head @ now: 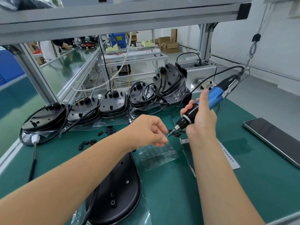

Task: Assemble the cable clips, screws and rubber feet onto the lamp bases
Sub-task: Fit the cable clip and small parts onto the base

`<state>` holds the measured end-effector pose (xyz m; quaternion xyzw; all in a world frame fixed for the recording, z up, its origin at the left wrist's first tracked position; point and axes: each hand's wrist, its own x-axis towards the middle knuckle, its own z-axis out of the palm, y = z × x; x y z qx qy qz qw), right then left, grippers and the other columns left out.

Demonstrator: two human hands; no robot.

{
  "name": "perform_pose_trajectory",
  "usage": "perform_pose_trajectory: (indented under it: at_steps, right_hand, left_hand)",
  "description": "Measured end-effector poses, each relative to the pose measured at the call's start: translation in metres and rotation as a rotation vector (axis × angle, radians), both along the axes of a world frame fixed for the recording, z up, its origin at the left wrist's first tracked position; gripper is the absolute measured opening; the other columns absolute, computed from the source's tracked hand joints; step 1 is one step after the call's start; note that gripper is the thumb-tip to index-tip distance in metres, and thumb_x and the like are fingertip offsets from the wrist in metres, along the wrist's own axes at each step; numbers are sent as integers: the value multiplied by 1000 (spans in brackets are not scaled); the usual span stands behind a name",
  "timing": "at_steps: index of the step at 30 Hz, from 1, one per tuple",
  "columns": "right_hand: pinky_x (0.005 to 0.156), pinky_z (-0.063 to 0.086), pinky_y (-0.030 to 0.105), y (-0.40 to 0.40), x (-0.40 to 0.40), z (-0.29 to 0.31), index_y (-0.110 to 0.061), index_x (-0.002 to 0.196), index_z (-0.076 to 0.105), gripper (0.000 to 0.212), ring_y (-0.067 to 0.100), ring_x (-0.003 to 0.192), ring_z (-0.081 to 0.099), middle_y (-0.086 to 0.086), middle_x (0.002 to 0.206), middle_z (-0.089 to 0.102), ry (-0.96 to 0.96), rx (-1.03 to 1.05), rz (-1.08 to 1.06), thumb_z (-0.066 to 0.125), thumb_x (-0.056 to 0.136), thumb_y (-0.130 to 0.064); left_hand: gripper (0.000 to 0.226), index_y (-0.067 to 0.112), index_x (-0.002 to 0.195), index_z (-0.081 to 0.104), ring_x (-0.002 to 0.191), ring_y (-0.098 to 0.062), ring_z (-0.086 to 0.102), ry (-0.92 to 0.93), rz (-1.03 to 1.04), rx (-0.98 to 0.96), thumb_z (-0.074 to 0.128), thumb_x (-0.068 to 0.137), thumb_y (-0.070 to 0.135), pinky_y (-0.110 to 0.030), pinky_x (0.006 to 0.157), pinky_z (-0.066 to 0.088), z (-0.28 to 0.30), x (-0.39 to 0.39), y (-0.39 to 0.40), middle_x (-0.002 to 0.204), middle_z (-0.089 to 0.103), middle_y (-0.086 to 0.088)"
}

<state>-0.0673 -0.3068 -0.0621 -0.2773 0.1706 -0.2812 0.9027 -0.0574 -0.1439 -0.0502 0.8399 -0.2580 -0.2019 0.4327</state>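
Nearest: black lamp base [116, 192], rigid, glossy, likely slippery; hold by rim. Cable clips [87, 142] loose at left. Left hand [146, 129], fingers curled, pinching at small, easily dropped screws [174, 133]. Right hand [201, 116] grips electric screwdriver [204, 104], bit among them.

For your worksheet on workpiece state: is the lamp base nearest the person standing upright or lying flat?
Lying flat: the lamp base rests on the green mat, its underside holes facing up.

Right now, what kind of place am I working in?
Probably a factory assembly line: a row of black lamp bases on a green bench mat, an electric screwdriver in your right hand, aluminium-frame workstations behind.
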Motion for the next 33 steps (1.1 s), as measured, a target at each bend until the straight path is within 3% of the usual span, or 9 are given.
perform_pose_trajectory:
  at_steps: [5, 9, 12, 14, 18, 21, 24, 28, 33]
  right_hand:
    - [47, 44, 23, 1, -2, 2, -8, 87, 51, 37, 11, 48, 50, 2, 65, 56, -6, -8, 3, 71, 87, -40]
    - [46, 44, 22, 2, -5, 5, -10, 88, 50, 38, 11, 49, 50, 2, 64, 56, -10, 27, 6, 69, 87, -43]
    - [49, 46, 23, 3, -7, 8, -10, 93, 50, 47, 11, 50, 51, 2, 63, 57, -48, 104, 62, 67, 84, -53]
    - [51, 48, 25, 4, -8, 8, -8, 92, 50, 57, 13, 52, 51, 2, 64, 58, -99, 153, 134, 63, 82, -63]
    - [55, 48, 26, 9, -9, 7, -8, 85, 51, 66, 17, 55, 52, 5, 68, 57, -206, 225, 222, 52, 80, -74]
    - [57, 48, 26, 18, -8, 7, -9, 86, 51, 66, 17, 55, 53, 5, 66, 59, -254, 199, 266, 47, 83, -75]
    - [56, 48, 27, 33, -9, 11, -8, 90, 52, 69, 17, 56, 53, 5, 67, 58, -267, 139, 323, 46, 81, -77]
    - [55, 47, 27, 61, -5, 19, -7, 94, 51, 69, 18, 56, 52, 7, 69, 57, -237, 60, 376, 43, 85, -75]
    - [55, 48, 27, 100, 7, 36, -8, 93, 52, 66, 17, 55, 52, 6, 67, 59, -227, 6, 455, 45, 85, -73]
  left_hand:
    - [21, 14, 88, 58, 60, -11, 69, -173, 29, 36, 75, 80, 5, -26, 65, 58, 0, -5, -1, 70, 74, 0]
    - [23, 26, 88, 57, 63, -3, 66, -333, 22, 137, 73, 82, 11, -22, 69, 54, 3, -15, -7, 74, 73, 7]
    - [23, 28, 104, 61, 75, 0, 65, -354, -47, 333, 72, 84, 33, -23, 77, 54, 26, -12, 4, 87, 72, 11]
    - [30, 21, 106, 67, 78, -3, 67, -387, -25, 417, 57, 90, 44, -23, 76, 57, 48, -6, 24, 91, 71, 9]
    - [44, 29, 83, 72, 65, 3, 65, -278, 118, 481, 48, 82, 65, -20, 70, 54, 62, -6, 96, 73, 70, 15]
    - [57, 24, 77, 71, 69, -9, 60, -104, 156, 438, 59, 66, 79, -33, 77, 50, 46, -21, 135, 72, 67, 1]
    - [48, 20, 78, 74, 90, -16, 69, -17, 218, 231, 75, 61, 64, -38, 96, 50, 33, -29, 150, 90, 75, -1]
    - [56, 22, 73, 71, 79, -11, 66, -51, 318, 207, 74, 53, 74, -30, 80, 49, 24, -34, 146, 78, 72, 6]
    - [15, 20, 70, 72, 65, -1, 64, -215, 311, 278, 76, 74, 34, -18, 60, 52, 17, -33, 138, 70, 71, 12]
